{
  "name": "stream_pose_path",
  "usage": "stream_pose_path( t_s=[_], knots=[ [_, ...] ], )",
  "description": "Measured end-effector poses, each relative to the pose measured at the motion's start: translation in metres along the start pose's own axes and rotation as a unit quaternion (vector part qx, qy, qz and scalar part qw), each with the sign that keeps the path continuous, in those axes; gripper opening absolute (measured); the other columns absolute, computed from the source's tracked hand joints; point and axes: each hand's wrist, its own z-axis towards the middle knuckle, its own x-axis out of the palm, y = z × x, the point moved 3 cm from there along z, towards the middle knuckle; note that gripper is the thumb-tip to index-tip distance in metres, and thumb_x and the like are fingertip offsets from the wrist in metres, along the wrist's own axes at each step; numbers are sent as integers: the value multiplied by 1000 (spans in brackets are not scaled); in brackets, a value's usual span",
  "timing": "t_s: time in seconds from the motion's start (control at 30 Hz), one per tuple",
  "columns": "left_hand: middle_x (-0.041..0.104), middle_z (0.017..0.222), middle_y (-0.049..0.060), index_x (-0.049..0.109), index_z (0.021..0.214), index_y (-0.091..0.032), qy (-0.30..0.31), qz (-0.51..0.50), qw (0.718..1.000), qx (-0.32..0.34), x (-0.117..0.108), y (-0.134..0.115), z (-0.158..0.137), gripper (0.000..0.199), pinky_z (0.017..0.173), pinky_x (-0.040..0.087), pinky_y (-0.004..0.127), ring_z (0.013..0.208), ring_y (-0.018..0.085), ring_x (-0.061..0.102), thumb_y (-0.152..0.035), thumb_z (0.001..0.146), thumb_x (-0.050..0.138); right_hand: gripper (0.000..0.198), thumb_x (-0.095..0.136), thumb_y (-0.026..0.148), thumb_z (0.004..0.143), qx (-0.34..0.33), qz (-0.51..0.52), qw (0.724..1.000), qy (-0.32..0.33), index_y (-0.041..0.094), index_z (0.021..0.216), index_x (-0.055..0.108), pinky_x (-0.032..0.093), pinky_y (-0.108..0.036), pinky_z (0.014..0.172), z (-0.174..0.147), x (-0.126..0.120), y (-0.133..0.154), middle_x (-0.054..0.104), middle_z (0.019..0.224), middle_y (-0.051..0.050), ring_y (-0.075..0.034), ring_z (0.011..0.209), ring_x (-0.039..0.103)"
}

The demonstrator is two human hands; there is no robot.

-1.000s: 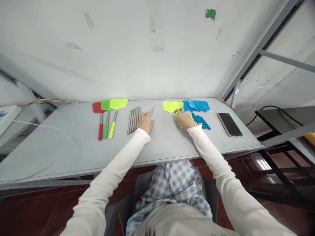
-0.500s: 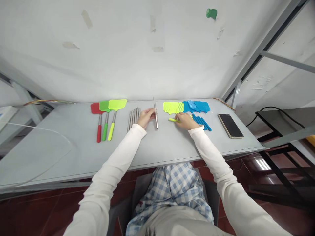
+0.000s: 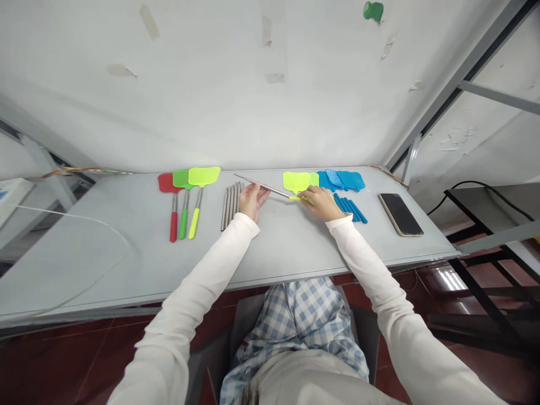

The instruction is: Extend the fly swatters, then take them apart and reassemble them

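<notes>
My left hand is closed on a thin metal rod, which slants from upper left down to the right. Its lower end meets a yellow-green handle sleeve pinched in my right hand. Whether the rod's tip is inside the sleeve or only touching it, I cannot tell. Beside my left hand lie several metal rods in a row. Just behind my right hand is a yellow-green swatter head. To its right are blue swatter heads and several blue handle sleeves.
Three whole fly swatters, red, green and yellow-green, lie on the left of the grey table. A phone rests at the right. A white cable loops over the left side; a wall stands behind.
The rod has swung from nearly upright to a slant, its lower end now at the sleeve. My right hand has raised the sleeve slightly toward it.
</notes>
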Motion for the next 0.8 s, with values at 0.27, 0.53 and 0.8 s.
stream_pose_path(
  t_s=[0.27, 0.53, 0.8],
  knots=[
    [70, 81, 3, 51, 83, -18, -19, 0, 1000, -9, -1, -2, 0, 23, 98, 51, 41, 86, 14, 70, -24, 77, 72, 29, 44, 27, 97, 23, -15, 1000, -14, 19, 116, 64, 31, -34, 80, -1, -1, 1, 63, 106, -11, -24, 102, 55],
    [70, 83, 4, 47, 84, -19, -21, -3, 1000, -10, -3, 0, 3, 26, 101, 49, 42, 90, 15, 70, -24, 78, 71, 28, 44, 28, 97, 14, 0, 1000, -26, 19, 115, 63, 30, -34, 81, 0, -1, 4, 64, 105, -10, -24, 101, 54],
    [69, 79, 0, 42, 83, -21, -27, 5, 1000, 6, 1, 1, -2, 26, 100, 50, 40, 87, 13, 70, -22, 81, 68, 34, 36, 29, 99, 4, -4, 999, -51, 18, 119, 61, 31, -34, 81, -1, -7, 8, 61, 107, -12, -25, 100, 51]
  ],
)
